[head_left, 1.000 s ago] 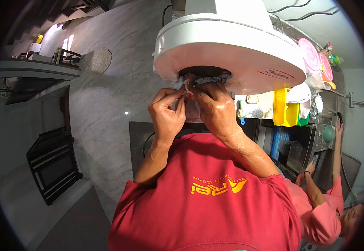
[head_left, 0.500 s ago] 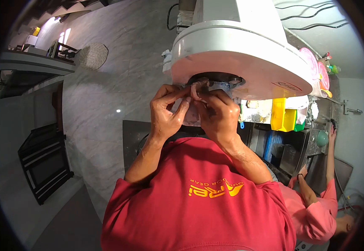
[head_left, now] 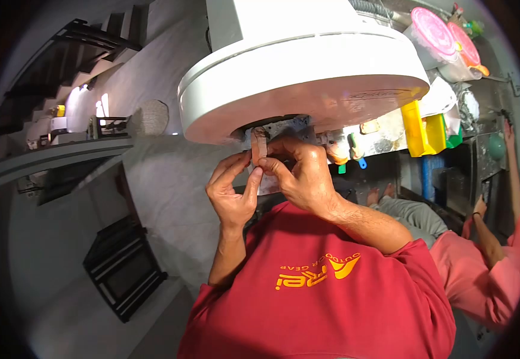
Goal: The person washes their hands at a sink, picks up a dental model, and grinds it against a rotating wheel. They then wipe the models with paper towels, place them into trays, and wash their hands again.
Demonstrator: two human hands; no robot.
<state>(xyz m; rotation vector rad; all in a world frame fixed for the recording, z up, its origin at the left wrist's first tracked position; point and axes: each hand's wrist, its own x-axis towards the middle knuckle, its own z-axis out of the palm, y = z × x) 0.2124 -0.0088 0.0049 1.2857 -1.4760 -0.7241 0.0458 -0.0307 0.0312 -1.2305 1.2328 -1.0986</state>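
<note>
Just under the white machine's round head (head_left: pixel 305 57), both my hands pinch a small pinkish, curved strip-like piece (head_left: pixel 259 146). My left hand (head_left: pixel 233 194) grips its lower left side between thumb and fingertips. From the right, my right hand (head_left: pixel 307 176) presses its thumb against the lower end, with the index finger bent over it. The piece stands roughly upright, its upper end in front of a dark opening (head_left: pixel 284 122) in the machine's underside. I cannot make out exactly what the piece is.
Right of the machine are a yellow bin (head_left: pixel 422 131), pink-lidded tubs (head_left: pixel 436 33) and tools with green and blue ends (head_left: pixel 361 162). Another person in a pink top (head_left: pixel 475 272) sits at the right, arms stretched forward. A dark slatted frame (head_left: pixel 125 272) stands at left.
The view has shifted, so the machine appears further left. The pinkish piece now shows more fully and stands more upright between my fingers. Both hands still hold it.
</note>
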